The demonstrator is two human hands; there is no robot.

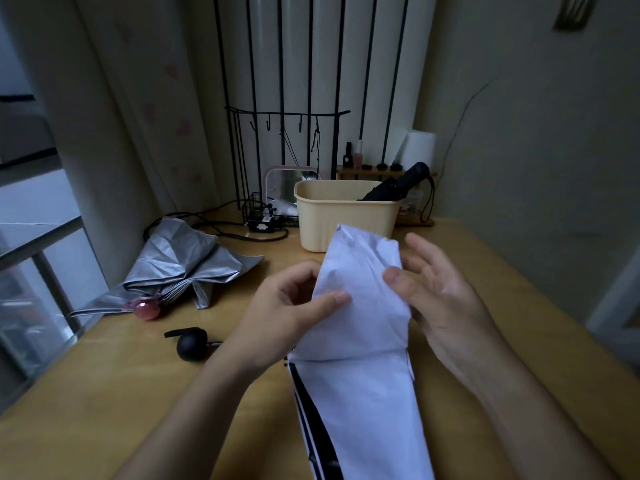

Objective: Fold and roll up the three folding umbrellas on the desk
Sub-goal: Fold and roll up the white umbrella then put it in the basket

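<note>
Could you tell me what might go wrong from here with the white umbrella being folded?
The right hand is open, only its thumb on the white umbrella, so the pleats pinched by the left hand may spring loose. The loose canopy could also knock the black round handle nearby.

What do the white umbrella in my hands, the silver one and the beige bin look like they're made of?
White umbrella: thin matte woven fabric, going by its soft creases. Silver umbrella: coated fabric, with a metallic sheen on sharp folds. Beige bin: probably moulded plastic, smooth with a rolled rim.
</note>
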